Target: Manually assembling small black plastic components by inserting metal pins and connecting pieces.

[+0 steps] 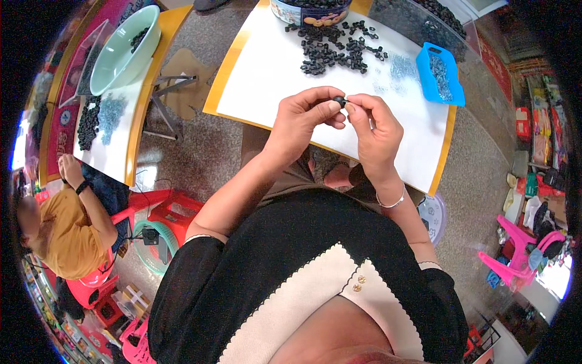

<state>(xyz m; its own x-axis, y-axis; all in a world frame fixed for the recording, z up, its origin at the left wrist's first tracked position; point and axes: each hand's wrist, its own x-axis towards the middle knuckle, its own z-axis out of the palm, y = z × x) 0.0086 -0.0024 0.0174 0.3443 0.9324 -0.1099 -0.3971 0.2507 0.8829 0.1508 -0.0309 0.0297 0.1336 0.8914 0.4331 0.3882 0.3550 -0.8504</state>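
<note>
Over the near part of the white table point(248, 91), my two hands meet at the fingertips. My left hand point(298, 118) pinches a small round black part point(339, 101) between thumb and finger. Closed in a pinch right beside it, my right hand point(377, 128) touches or nearly touches the part; what its fingertips hold is too small to name. Beyond my hands lies a loose pile of small black parts point(330, 56). Tiny clear bluish pieces point(401, 68) are scattered to its right, next to a blue tray point(424, 79) holding more of them.
A round printed tub point(309, 15) of black parts stands at the far edge. A clear-walled bin point(418, 24) is at the far right. On the left, a co-worker point(73, 233) sits at another table with a green basin point(115, 76). Red stools point(167, 209) stand between.
</note>
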